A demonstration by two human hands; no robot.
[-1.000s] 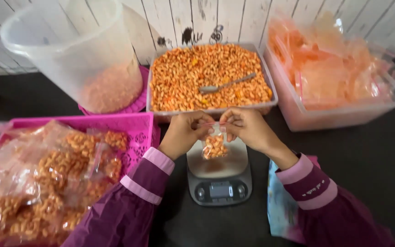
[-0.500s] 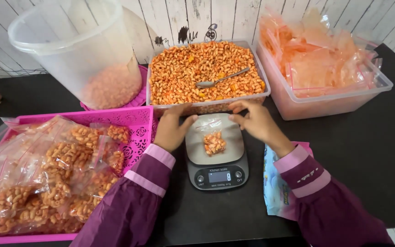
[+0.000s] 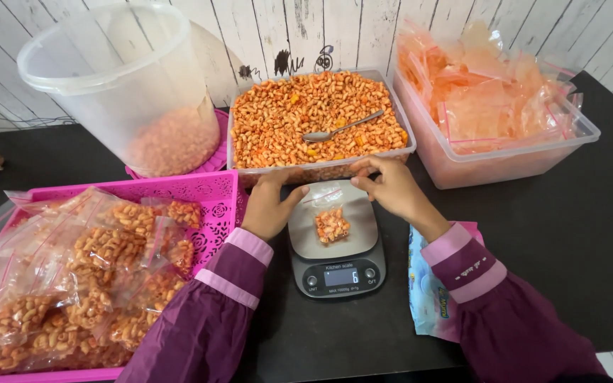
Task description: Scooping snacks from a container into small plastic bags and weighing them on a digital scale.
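Weighing looks like the step in hand: a small clear bag of orange snacks (image 3: 332,224) lies on the scale (image 3: 335,245). Left hand (image 3: 269,207) and right hand (image 3: 391,190) flank it, each grip released. Topping up from the tub (image 3: 318,120) with the spoon (image 3: 342,128) seems next.

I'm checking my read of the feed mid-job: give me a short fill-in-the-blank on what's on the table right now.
1. The small bag of snacks lies on the kitchen ____.
2. A metal ____ rests in the clear tub of orange macaroni snacks.
3. The filled bags are piled in a ____ basket.
4. The left hand and right hand flank the bag; neither ____ it.

Missing words: scale; spoon; pink; holds
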